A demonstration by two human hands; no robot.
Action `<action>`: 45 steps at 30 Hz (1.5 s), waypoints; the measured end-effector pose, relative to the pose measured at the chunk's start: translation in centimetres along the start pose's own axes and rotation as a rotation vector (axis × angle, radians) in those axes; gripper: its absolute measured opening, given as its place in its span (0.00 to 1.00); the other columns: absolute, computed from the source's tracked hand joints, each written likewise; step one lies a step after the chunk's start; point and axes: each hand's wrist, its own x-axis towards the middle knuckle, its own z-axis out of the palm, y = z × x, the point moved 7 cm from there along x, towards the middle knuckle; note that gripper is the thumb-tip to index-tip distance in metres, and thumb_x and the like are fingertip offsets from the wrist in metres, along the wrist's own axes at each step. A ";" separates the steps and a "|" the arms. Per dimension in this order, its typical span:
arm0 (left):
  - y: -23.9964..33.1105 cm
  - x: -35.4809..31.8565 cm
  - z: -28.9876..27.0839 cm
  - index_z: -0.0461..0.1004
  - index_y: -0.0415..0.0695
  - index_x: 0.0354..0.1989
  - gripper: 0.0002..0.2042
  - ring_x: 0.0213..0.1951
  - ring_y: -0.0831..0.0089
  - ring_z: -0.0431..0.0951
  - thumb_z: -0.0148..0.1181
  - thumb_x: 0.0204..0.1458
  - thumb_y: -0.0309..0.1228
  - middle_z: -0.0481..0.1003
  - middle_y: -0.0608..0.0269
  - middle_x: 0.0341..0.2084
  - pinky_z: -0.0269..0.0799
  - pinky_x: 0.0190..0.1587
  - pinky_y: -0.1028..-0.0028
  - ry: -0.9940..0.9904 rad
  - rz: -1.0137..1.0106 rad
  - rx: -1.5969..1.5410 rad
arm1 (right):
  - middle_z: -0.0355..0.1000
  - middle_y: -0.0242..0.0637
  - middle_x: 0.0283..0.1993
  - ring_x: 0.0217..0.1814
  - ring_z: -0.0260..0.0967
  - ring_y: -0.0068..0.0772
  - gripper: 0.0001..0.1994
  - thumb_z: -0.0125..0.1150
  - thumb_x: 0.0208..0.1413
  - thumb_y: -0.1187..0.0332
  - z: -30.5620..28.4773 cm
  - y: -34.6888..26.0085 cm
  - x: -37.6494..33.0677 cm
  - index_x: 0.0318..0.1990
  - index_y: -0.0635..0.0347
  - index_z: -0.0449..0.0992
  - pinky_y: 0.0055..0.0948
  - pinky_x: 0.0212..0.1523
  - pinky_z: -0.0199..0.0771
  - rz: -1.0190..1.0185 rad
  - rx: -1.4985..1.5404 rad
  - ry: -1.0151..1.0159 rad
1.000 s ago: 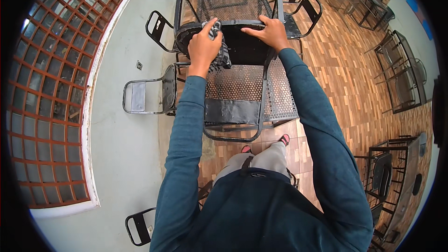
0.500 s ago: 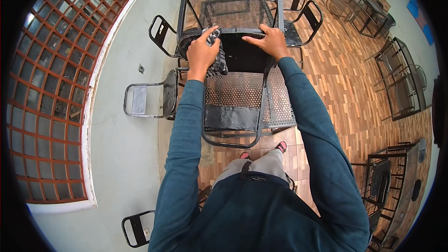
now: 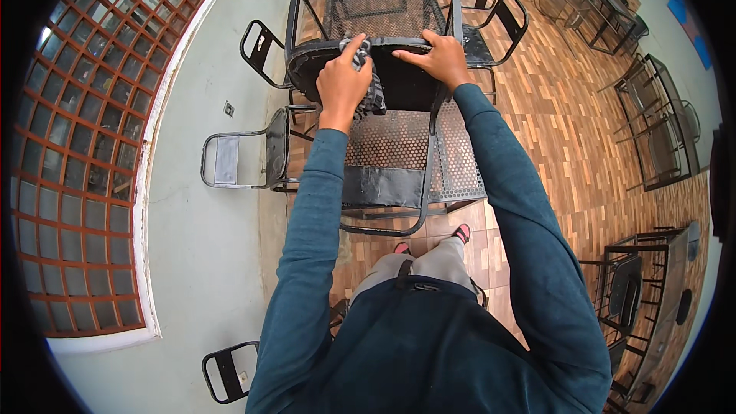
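A black metal chair (image 3: 408, 93) rests upturned on a perforated metal table (image 3: 457, 165), its legs pointing away and its backrest toward me. My left hand (image 3: 345, 86) is closed on a black-and-grey patterned cloth (image 3: 375, 98), pressed at the near edge of the seat. The cloth hangs down over the dark face of the seat. To the right, my right hand (image 3: 445, 61) grips the same edge, thumb on the near side and fingers over the rim. Part of the cloth is hidden under my left hand.
Black chairs stand at the left (image 3: 264, 54) and right (image 3: 506, 27) of the tables, and a folding-style chair (image 3: 226, 159) is by the pale wall. A red lattice window (image 3: 84, 169) fills the left side. More tables and chairs line the right wall.
My left hand has slid a little to the right along the seat edge with the cloth, its index finger now more extended. My right hand keeps its grip on the edge.
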 end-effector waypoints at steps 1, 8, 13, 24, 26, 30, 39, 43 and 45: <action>0.1 -0.1 -0.1 0.79 0.66 0.59 0.21 0.34 0.43 0.82 0.64 0.54 0.39 0.82 0.45 0.29 0.79 0.38 0.51 0.011 0.025 -0.006 | 0.75 0.48 0.21 0.26 0.77 0.54 0.37 0.70 0.42 0.28 0.0 0.0 0.0 0.25 0.60 0.73 0.46 0.29 0.77 0.008 0.006 -0.011; 0.1 -0.1 -0.5 0.80 0.65 0.58 0.20 0.35 0.44 0.83 0.65 0.54 0.39 0.82 0.46 0.29 0.80 0.37 0.52 0.043 -0.034 -0.046 | 0.75 0.48 0.21 0.27 0.77 0.54 0.37 0.70 0.42 0.28 0.3 0.3 -0.4 0.25 0.60 0.74 0.46 0.29 0.78 0.001 0.002 0.000; 0.2 0.1 -0.3 0.79 0.66 0.58 0.21 0.35 0.43 0.82 0.65 0.53 0.39 0.82 0.45 0.28 0.79 0.37 0.52 -0.015 -0.019 -0.023 | 0.75 0.47 0.24 0.28 0.77 0.53 0.36 0.71 0.43 0.30 0.4 0.5 -0.3 0.27 0.62 0.75 0.43 0.31 0.76 0.008 -0.024 -0.018; 0.3 -0.2 -0.2 0.78 0.68 0.58 0.21 0.39 0.42 0.81 0.64 0.55 0.37 0.81 0.44 0.32 0.78 0.41 0.52 0.000 -0.030 -0.047 | 0.74 0.48 0.22 0.27 0.76 0.55 0.37 0.72 0.43 0.30 -0.1 0.0 -0.4 0.26 0.63 0.72 0.45 0.30 0.76 0.018 -0.025 -0.019; 0.3 -0.2 -0.2 0.78 0.67 0.59 0.21 0.38 0.41 0.81 0.64 0.55 0.37 0.81 0.43 0.32 0.78 0.41 0.52 0.002 -0.027 -0.045 | 0.74 0.48 0.21 0.27 0.76 0.54 0.37 0.72 0.42 0.30 -0.4 -0.1 -0.3 0.26 0.63 0.72 0.45 0.30 0.76 0.000 -0.015 0.008; 0.3 -0.3 -0.1 0.78 0.68 0.59 0.22 0.38 0.41 0.81 0.64 0.55 0.37 0.81 0.43 0.32 0.78 0.40 0.51 0.024 -0.028 -0.060 | 0.73 0.48 0.20 0.26 0.76 0.54 0.37 0.72 0.42 0.30 -0.5 -0.4 -0.3 0.25 0.62 0.71 0.45 0.29 0.75 -0.003 -0.011 0.012; 0.2 -0.4 0.0 0.77 0.69 0.60 0.22 0.39 0.41 0.81 0.63 0.55 0.37 0.82 0.44 0.32 0.78 0.41 0.51 0.009 -0.039 -0.063 | 0.71 0.48 0.19 0.26 0.75 0.55 0.37 0.73 0.41 0.30 -0.5 -0.3 -0.3 0.24 0.62 0.70 0.46 0.29 0.74 0.000 -0.006 0.018; -0.2 -0.1 -0.4 0.79 0.69 0.58 0.21 0.38 0.41 0.81 0.64 0.54 0.39 0.81 0.44 0.32 0.78 0.41 0.52 -0.007 -0.032 -0.043 | 0.73 0.48 0.21 0.28 0.76 0.55 0.37 0.72 0.42 0.30 -0.4 -0.4 -0.5 0.26 0.62 0.73 0.46 0.31 0.75 -0.011 -0.022 0.025; 0.0 0.3 -0.7 0.80 0.69 0.56 0.19 0.39 0.41 0.81 0.63 0.54 0.40 0.82 0.44 0.33 0.78 0.41 0.52 -0.016 -0.038 -0.057 | 0.73 0.48 0.21 0.28 0.76 0.55 0.37 0.72 0.42 0.30 -0.3 0.1 -0.5 0.26 0.62 0.73 0.47 0.31 0.76 0.001 -0.025 0.020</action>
